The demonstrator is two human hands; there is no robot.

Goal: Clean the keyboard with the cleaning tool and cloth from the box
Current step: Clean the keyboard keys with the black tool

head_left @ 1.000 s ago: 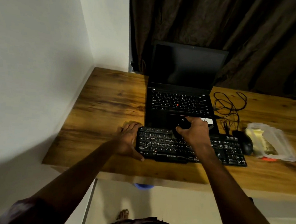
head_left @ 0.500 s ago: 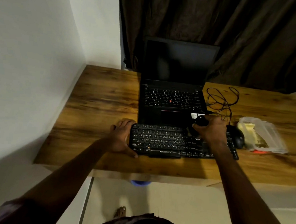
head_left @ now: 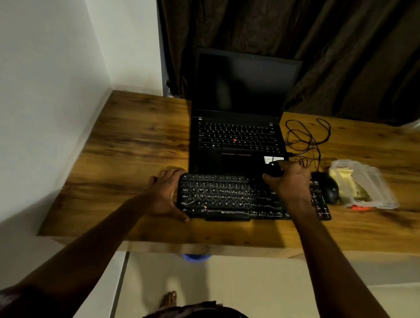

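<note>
Keyboard [head_left: 226,197] lies lengthwise along the desk's [head_left: 134,153] front edge

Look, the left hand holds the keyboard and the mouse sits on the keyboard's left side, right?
Not quite. The left hand does hold the keyboard, but the head view shows the mouse at the keyboard's right end.

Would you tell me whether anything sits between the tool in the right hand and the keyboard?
Nothing visible does; the right hand holds the cleaning tool at the far edge of the keyboard, keys uncovered.
</note>
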